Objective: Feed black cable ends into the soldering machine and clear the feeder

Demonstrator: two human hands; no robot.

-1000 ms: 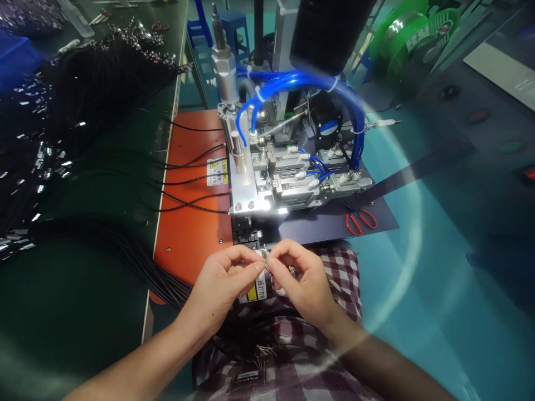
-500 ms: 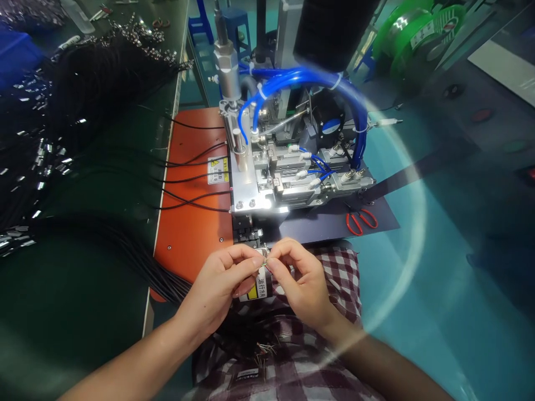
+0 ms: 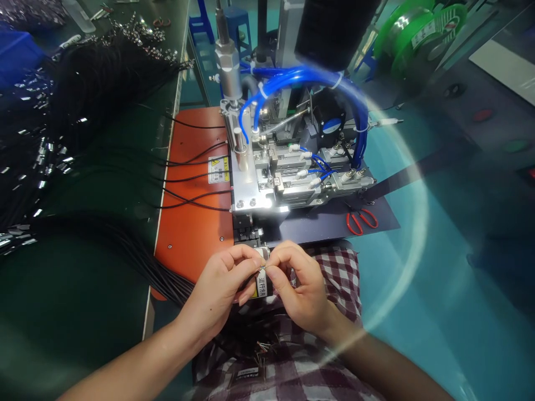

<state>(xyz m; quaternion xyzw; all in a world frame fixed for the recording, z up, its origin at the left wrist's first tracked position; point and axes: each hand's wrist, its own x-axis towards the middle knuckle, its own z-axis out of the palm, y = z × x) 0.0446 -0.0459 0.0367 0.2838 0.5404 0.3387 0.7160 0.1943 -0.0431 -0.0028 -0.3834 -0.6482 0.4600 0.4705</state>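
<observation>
In front of the lap, my left hand (image 3: 221, 281) is closed in a pinch on the end of a thin black cable, mostly hidden by the fingers. Opposite it, my right hand (image 3: 298, 284) pinches the fine wire ends (image 3: 263, 267) that stick out between both sets of fingertips. A bundle of black cables (image 3: 167, 281) runs from the bench on the left, passing under my left wrist. More cable ends with bare, coppery tips (image 3: 262, 351) lie on the checked apron (image 3: 338, 273). Just behind the fingertips is a machine part with a white label (image 3: 262, 285).
A metal machine (image 3: 288, 178) with blue air hoses (image 3: 301, 75) stands ahead on an orange base plate (image 3: 194, 234), with several black cables leading into it. Red-handled scissors (image 3: 361, 221) lie to its right. Piled cables (image 3: 104, 78) cover the left bench. Green spools (image 3: 412, 36) stand behind.
My fingertips have shifted slightly at the wire ends, and the right hand has moved down a little. The machine and the cables in it look the same.
</observation>
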